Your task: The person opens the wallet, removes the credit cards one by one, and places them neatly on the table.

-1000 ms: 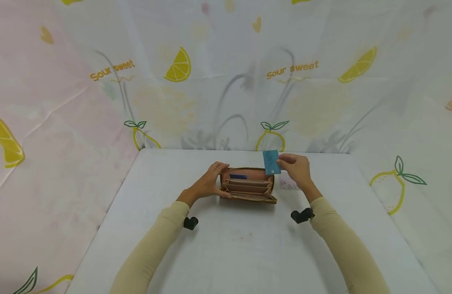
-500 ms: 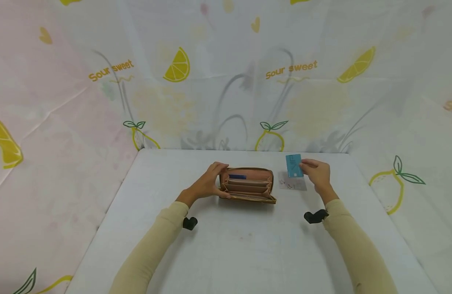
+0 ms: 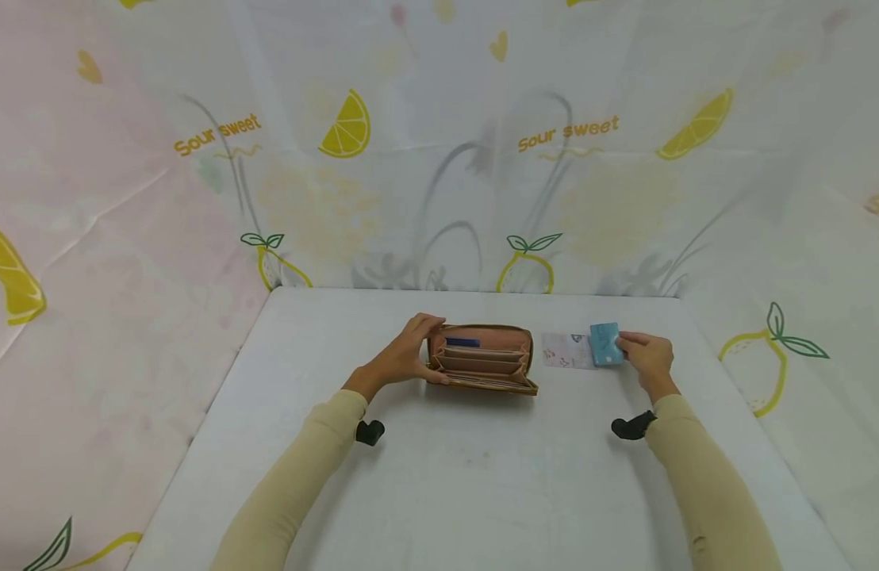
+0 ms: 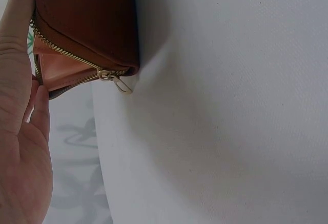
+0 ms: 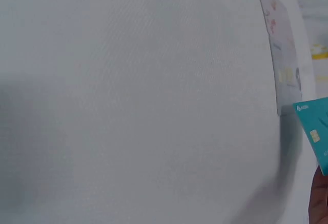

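Observation:
A brown zip wallet (image 3: 482, 366) stands unzipped on the table, its pink-lined compartments facing me and a dark blue item (image 3: 462, 342) showing in the back one. My left hand (image 3: 404, 355) grips the wallet's left end, thumb on the front flap and fingers at the rear edge. In the left wrist view the gold zipper pull (image 4: 121, 83) hangs at the wallet's corner. Between thumb and fingers my right hand (image 3: 650, 357) pinches a blue bank card (image 3: 606, 344), whose chip shows in the right wrist view. Left of this card lies a pale printed card (image 3: 564, 350).
The white table (image 3: 482, 484) ends at a patterned cloth backdrop (image 3: 439, 198) with lemon prints. Black wrist mounts (image 3: 370, 433) sit at both cuffs.
My right hand has carried the blue bank card rightward and lower, from beside the wallet, past the pale card, to its right side. My left hand and the wallet stay in place.

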Tool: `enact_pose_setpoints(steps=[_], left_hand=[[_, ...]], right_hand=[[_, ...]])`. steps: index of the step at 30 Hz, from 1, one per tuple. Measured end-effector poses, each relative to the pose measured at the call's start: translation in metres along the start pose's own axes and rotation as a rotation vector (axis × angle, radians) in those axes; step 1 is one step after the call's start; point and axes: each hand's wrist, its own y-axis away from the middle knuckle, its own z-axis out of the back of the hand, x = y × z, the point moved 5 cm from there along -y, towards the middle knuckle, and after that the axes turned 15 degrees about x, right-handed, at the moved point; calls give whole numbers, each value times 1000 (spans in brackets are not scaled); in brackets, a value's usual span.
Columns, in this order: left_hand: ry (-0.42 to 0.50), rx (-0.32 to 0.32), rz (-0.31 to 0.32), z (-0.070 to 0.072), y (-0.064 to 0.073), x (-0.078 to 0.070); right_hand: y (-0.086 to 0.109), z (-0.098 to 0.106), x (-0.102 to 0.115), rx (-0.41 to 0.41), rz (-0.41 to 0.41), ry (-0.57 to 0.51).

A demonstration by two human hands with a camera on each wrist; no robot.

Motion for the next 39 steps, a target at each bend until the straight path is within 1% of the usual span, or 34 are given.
enact_pose_setpoints(steps=[4,8,11,16,21,26,29,35,39], left_hand=[[5,-9,-13,1,0,-1],[4,-4,-15,0,-1,-2],[5,1,-15,-1,-1,-3],[6,0,-14,0,0,-5],[3,9,-2,-1,0,-4],[13,0,-9,0,0,-4],[16,-1,-13,0,1,-5],[14,-4,-4,1,1,-4],[13,-2,2,1,1,-2]], right_hand=[[-2,3,-6,-1,-44,25],[-4,6,-12,0,-85,88],[-5,7,-17,-2,-93,133],[-5,4,-20,-13,-69,182],[-1,0,-20,-27,-62,180],[2,-2,-18,-29,-53,200],[3,-4,-16,-18,-35,250],[0,-8,-9,-1,59,387],[0,-12,-7,15,71,435]])
